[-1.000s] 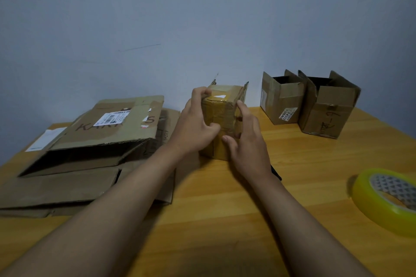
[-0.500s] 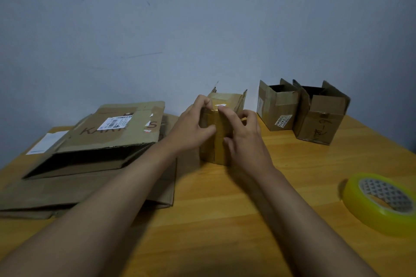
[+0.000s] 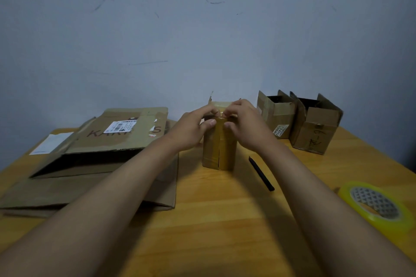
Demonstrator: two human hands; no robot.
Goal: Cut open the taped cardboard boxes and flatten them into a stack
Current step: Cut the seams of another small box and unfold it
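A small taped cardboard box (image 3: 219,148) stands upright in the middle of the wooden table (image 3: 213,220). My left hand (image 3: 191,128) grips its upper left edge, thumb on the near face and fingers curled over the top. My right hand (image 3: 245,126) grips the upper right edge the same way, fingertips meeting the left hand's at the top seam. A slit runs down the taped near face. A stack of flattened boxes (image 3: 101,155) lies at the left. A thin black cutter (image 3: 261,173) lies just right of the small box.
Two open-topped small boxes (image 3: 278,119) (image 3: 315,130) stand at the back right by the wall. A yellow-green tape roll (image 3: 378,207) lies at the right near the table edge. A white paper slip (image 3: 50,143) sits at the far left.
Both hands have climbed from the box's sides to its top edge, fingertips now meeting at the seam. The right arm has moved off the black cutter, which now shows.
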